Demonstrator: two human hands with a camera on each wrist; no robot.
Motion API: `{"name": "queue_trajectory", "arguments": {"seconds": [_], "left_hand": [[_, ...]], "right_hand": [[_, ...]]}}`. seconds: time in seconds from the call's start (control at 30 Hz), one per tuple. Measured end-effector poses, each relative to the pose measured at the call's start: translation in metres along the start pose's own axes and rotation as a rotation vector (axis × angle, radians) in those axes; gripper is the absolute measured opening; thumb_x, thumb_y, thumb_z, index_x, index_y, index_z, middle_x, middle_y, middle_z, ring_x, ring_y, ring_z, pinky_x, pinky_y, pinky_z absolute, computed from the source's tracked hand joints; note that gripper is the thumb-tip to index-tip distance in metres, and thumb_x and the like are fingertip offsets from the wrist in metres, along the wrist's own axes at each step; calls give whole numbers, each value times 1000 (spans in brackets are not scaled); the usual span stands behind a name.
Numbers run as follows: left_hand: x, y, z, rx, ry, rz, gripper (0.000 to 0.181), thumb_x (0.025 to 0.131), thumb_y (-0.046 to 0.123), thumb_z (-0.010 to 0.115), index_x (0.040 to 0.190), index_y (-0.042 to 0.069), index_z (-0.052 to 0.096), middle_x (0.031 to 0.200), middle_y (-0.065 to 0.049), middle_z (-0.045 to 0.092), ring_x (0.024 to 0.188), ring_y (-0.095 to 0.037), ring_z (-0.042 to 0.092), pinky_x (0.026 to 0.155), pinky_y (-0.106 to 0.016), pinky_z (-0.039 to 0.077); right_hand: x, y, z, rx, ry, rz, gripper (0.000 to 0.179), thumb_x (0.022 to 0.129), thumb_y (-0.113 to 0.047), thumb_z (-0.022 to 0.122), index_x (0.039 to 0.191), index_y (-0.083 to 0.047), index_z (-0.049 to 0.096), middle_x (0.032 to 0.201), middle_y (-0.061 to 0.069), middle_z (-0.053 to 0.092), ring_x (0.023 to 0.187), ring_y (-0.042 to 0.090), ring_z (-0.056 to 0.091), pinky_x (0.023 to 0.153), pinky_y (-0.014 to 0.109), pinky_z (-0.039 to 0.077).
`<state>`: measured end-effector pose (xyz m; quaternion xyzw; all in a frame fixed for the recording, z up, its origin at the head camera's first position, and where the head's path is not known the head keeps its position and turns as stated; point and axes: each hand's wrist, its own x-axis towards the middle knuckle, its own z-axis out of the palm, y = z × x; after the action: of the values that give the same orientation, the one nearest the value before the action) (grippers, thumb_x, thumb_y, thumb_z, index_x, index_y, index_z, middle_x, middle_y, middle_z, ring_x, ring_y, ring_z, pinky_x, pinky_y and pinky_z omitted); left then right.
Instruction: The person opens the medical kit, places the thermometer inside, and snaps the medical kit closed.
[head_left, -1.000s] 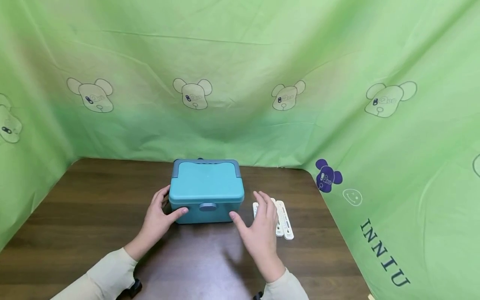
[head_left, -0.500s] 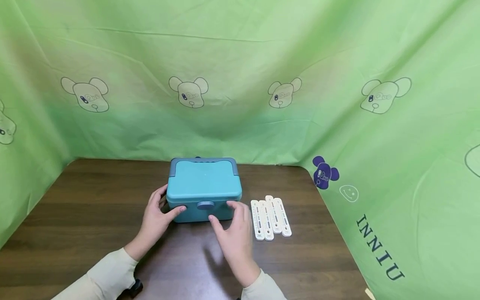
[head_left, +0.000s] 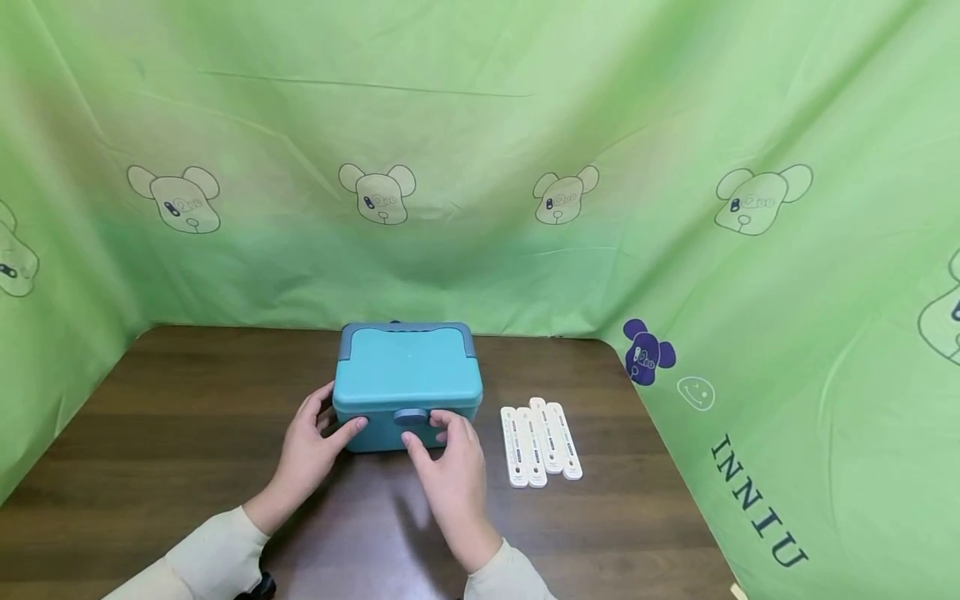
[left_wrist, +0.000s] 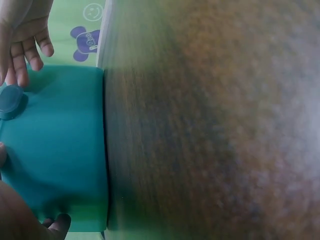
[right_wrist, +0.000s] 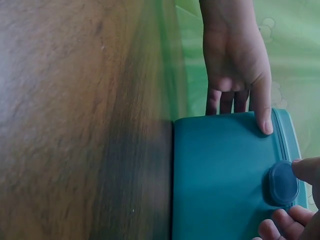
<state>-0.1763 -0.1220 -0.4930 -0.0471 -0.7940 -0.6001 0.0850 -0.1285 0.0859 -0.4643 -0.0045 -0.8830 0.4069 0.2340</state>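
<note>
A teal storage box [head_left: 407,375] with a blue-grey folded handle and a round-ended latch [head_left: 411,416] stands on the wooden table, lid down. My left hand [head_left: 309,446] holds its left front corner, thumb on the front and fingers along the side. At the front, my right hand [head_left: 453,479] has its fingers beside the latch's right end and its thumb just below it. From the right wrist, a fingertip appears against the latch [right_wrist: 285,184], while the other fingers are loosely bent. Whether it pinches the latch is unclear.
Several slim white printed strips [head_left: 534,446] lie side by side on the table [head_left: 615,517], right of the box. A green cloth [head_left: 465,267] with bear-head prints hangs behind and at both sides.
My right hand has moved left from beside the white strips to the box's latch, uncovering the strips. My left hand stays at the box's left corner, and the lid is still down.
</note>
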Motion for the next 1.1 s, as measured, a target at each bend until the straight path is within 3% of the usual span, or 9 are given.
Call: {"name": "queue_trajectory", "arguments": {"seconds": [0.27, 0.43, 0.6, 0.83, 1.1], "left_hand": [[-1, 6, -4, -38, -1, -47, 83, 89, 35, 82, 155, 6, 41, 154, -17, 46, 139, -38, 51, 105, -47, 48], [-1, 8, -5, -43, -1, -49, 81, 89, 36, 82, 153, 5, 43, 151, -15, 48, 139, -36, 52, 106, -45, 48], [-3, 8, -3, -13, 13, -57, 78, 89, 39, 82, 149, 4, 48, 145, -14, 52, 137, -34, 54, 106, -45, 49], [-3, 7, -2, -9, 31, -62, 76, 88, 40, 82, 146, 3, 51, 143, -13, 54, 135, -34, 56, 105, -45, 50], [-5, 7, 2, 2, 55, -40, 72, 88, 40, 82, 144, 2, 55, 136, -14, 57, 132, -35, 58, 103, -46, 52]], "right_hand": [[-2, -11, 14, -92, -2, 3, 55, 85, -43, 84, 121, -10, 60, 109, 1, 65, 106, 21, 60, 96, 41, 50], [0, -17, 20, -142, 58, 11, 54, 83, -45, 85, 114, -10, 58, 100, 3, 65, 91, 22, 61, 87, 41, 49], [0, -19, 25, -142, 56, 61, 55, 83, -47, 84, 110, -11, 53, 93, 1, 64, 81, 21, 60, 77, 37, 47], [4, -14, 36, -173, 112, 33, 53, 83, -47, 84, 103, -11, 50, 85, 1, 61, 74, 19, 55, 77, 36, 40], [9, -8, 41, -181, 185, -6, 53, 81, -51, 85, 97, -14, 51, 80, -1, 57, 78, 17, 53, 80, 36, 37]]}}
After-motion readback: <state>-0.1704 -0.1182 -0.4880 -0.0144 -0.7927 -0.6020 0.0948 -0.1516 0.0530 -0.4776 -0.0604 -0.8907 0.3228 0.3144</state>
